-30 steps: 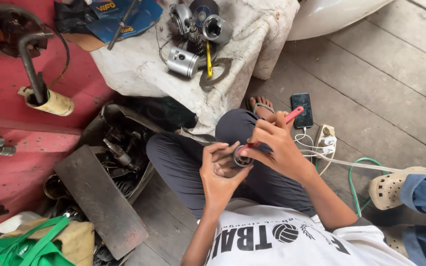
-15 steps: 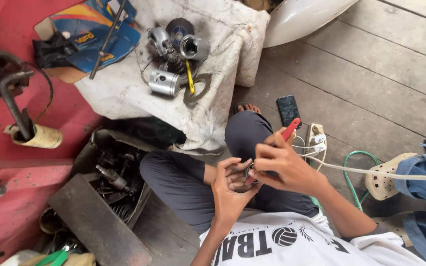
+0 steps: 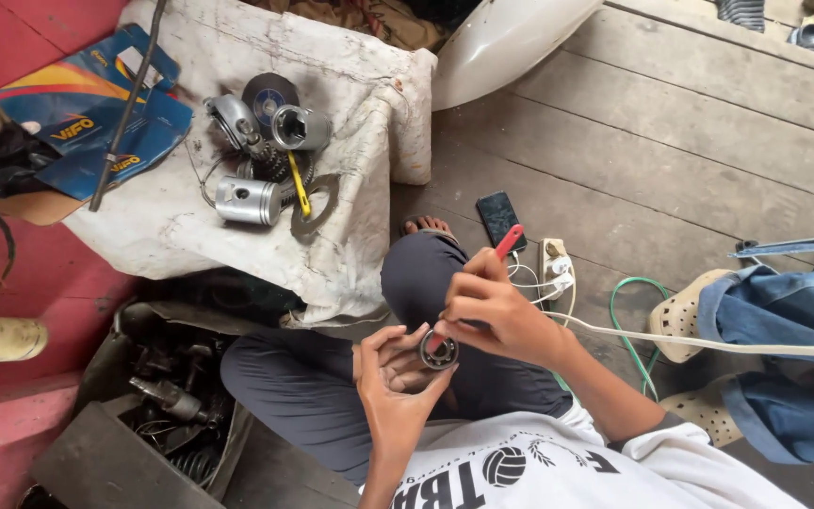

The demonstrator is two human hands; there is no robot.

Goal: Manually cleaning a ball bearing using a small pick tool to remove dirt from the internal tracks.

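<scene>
A: Where is the ball bearing (image 3: 438, 350)?
B: Low in the middle of the view, above the person's lap, a small dark steel ring with a bright inner race. It sits on the fingertips of the left hand (image 3: 390, 382), which is curled under it from about seven o'clock, fingers closed lightly around its rim.

A: And the other hand?
B: The right hand (image 3: 487, 311) comes in from about two o'clock of the bearing. It is closed in a fist-like pinch around a red-handled tool (image 3: 506, 241), whose handle sticks out of the hand toward one o'clock. The working end runs down to the bearing; whether it touches the race I cannot tell, as the fingers hide it.

A: What lies around them?
B: Under both hands are the person's dark trousers (image 3: 332, 396), legs folded, with a bare foot (image 3: 429, 226) showing at twelve o'clock. Just beyond the foot, toward one o'clock, a black phone (image 3: 500, 218) lies on the wooden plank floor (image 3: 671, 141) beside a white power strip (image 3: 552, 264) with plugs and white cables.

A: Further out?
B: At eleven o'clock a dirty white cloth (image 3: 181, 226) carries a silver piston (image 3: 248, 201), a metal socket-like cylinder (image 3: 301, 127) and a yellow-handled tool (image 3: 300, 193). At eight o'clock a dark box of greasy parts (image 3: 171, 401). At three o'clock another person's jeans (image 3: 784, 349) and a cream clog (image 3: 685, 316).
</scene>
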